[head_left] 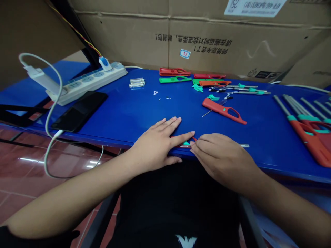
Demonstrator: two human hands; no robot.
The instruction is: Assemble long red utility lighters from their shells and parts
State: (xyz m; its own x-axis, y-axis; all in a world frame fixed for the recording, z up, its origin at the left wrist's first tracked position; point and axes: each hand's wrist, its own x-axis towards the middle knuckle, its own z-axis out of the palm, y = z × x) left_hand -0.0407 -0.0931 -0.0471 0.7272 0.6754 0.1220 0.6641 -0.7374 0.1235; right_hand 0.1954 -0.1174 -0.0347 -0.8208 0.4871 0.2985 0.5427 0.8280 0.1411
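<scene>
At the table's front edge lies a red lighter casing (178, 146), partly hidden under my hands, with a teal piece (186, 143) showing inside. My left hand (161, 143) rests flat over its left part, fingers spread. Close against the teal piece, my right hand (219, 155) has its fingers pinched together; what sits between them is hidden. From beneath the right hand a metal tube (244, 145) sticks out to the right. Beyond the hands lies a red lighter casing half (223, 111), with a screwdriver (207, 113) partly under it and small teal pieces (213, 97) nearby.
Red, green and orange casing halves (176, 79) lie at the back, beside metal rods with teal collars (240, 86). Several lighters (310, 137) are at right. Clear cylinders (137, 83), tiny white parts (155, 92), a phone (80, 112) and a power strip (88, 82) are left.
</scene>
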